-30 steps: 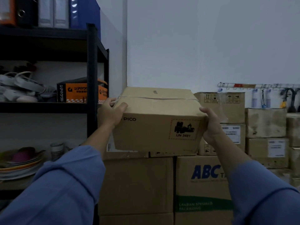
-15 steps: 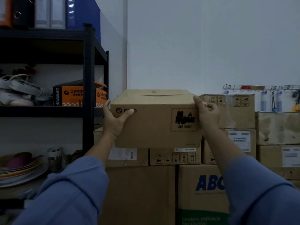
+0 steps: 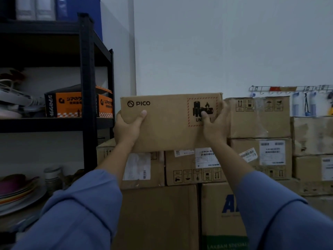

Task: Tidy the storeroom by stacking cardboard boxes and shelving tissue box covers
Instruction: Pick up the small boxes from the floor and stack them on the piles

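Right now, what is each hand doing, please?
Left hand: holding the PICO box at its left side.
Right hand: holding the same box at its right side.

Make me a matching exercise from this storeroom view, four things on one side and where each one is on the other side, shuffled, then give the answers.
Things:
1 PICO box
2 orange box
3 binders
4 plates

Places:
A top of the black rack
B lowest shelf in view, far left
C gripped by the left hand and right hand
D shelf just below the binders

Pairs: 1-C, 2-D, 3-A, 4-B
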